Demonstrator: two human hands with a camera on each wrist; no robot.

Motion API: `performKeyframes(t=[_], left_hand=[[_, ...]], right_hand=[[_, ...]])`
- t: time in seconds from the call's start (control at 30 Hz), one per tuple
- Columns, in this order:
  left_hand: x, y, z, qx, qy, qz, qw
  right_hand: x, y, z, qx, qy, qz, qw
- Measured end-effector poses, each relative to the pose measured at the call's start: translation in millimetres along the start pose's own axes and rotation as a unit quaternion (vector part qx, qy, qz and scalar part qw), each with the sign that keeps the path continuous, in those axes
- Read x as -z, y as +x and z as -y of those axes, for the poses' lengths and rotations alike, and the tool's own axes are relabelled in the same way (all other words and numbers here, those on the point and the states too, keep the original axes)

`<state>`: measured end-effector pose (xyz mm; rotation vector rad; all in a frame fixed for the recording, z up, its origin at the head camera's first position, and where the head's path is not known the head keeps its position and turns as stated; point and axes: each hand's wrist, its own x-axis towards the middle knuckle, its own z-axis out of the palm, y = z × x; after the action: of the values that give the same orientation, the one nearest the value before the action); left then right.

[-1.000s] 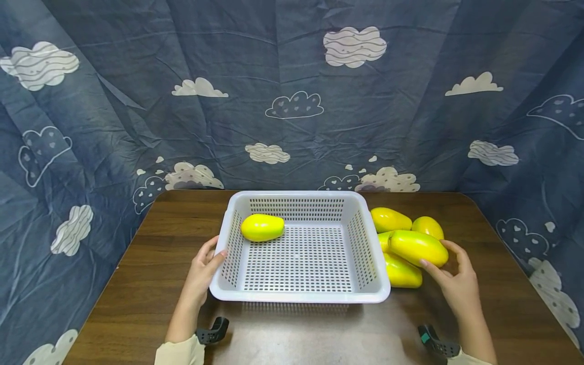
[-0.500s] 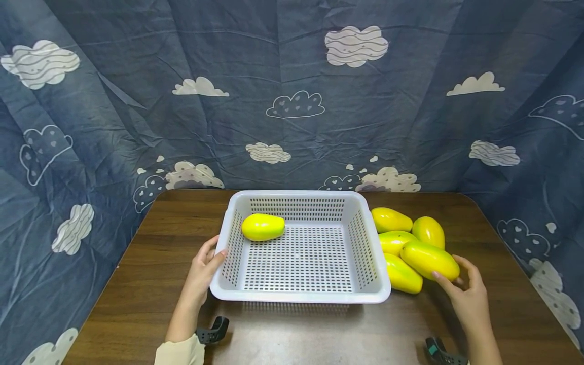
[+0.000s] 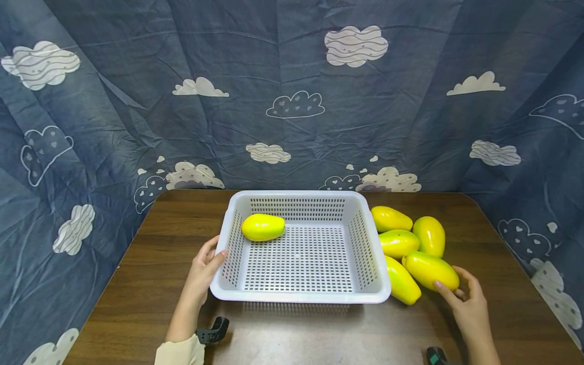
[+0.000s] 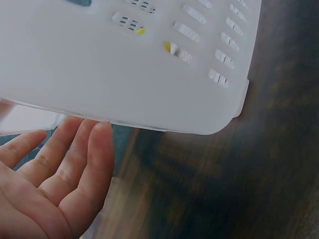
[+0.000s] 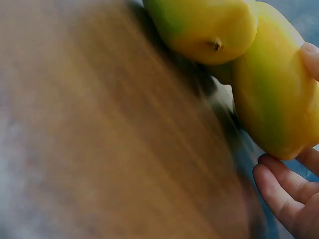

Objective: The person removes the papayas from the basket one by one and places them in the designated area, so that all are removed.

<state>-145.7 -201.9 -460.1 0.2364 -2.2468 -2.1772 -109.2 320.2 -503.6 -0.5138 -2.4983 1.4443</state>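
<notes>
A white perforated basket (image 3: pixel 296 298) stands mid-table with one yellow fruit (image 3: pixel 262 227) in its far left corner. My left hand (image 3: pixel 207 263) rests with straight fingers against the basket's left wall, thumb at the rim; the left wrist view shows those fingers (image 4: pixel 65 169) under the basket's edge (image 4: pixel 124 64). Right of the basket lies a pile of several yellow fruits (image 3: pixel 399 243). My right hand (image 3: pixel 453 290) holds the nearest fruit (image 3: pixel 430 271) low at the pile's front. In the right wrist view that fruit (image 5: pixel 271 89) sits between my thumb and fingers (image 5: pixel 279 191), touching another fruit (image 5: pixel 204 25).
The brown wooden table (image 3: pixel 150 284) is ringed by a blue cloud-print curtain (image 3: pixel 292 101) at the back and both sides. Another fruit (image 3: pixel 401 286) lies against the basket's right wall. The black strap of a wrist camera (image 3: pixel 212 329) shows by my left forearm.
My right hand has brought its fruit down and to the right, from on top of the pile to its front edge. The left hand and basket have not moved.
</notes>
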Motion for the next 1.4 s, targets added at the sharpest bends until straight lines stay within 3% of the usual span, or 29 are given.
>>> performKeyframes(t=[0.3, 0.67, 0.93, 1.17, 1.4], left_hand=[[-0.6, 0.8, 1.0, 0.005, -0.009, -0.002, 0.9999], [-0.2, -0.2, -0.4, 0.0, -0.004, 0.002, 1.0], [-0.6, -1.1, -1.6, 0.007, -0.004, 0.0, 1.0], [-0.5, -1.2, -2.9, 0.006, 0.005, -0.001, 1.0], [-0.9, -0.7, -2.0, 0.004, 0.005, 0.0, 1.0]], right_hand=[[-1.5, -2.7, -2.3, 0.009, -0.029, 0.013, 0.999], [-1.1, 0.1, -0.5, 0.059, -0.066, 0.028, 0.996], [-0.1, 1.3, 4.4, 0.077, -0.04, -0.001, 0.996], [-0.9, 4.2, 14.9, 0.087, 0.007, -0.063, 0.994], [-3.1, 29.2, -16.2, 0.154, 0.028, -0.087, 0.984]])
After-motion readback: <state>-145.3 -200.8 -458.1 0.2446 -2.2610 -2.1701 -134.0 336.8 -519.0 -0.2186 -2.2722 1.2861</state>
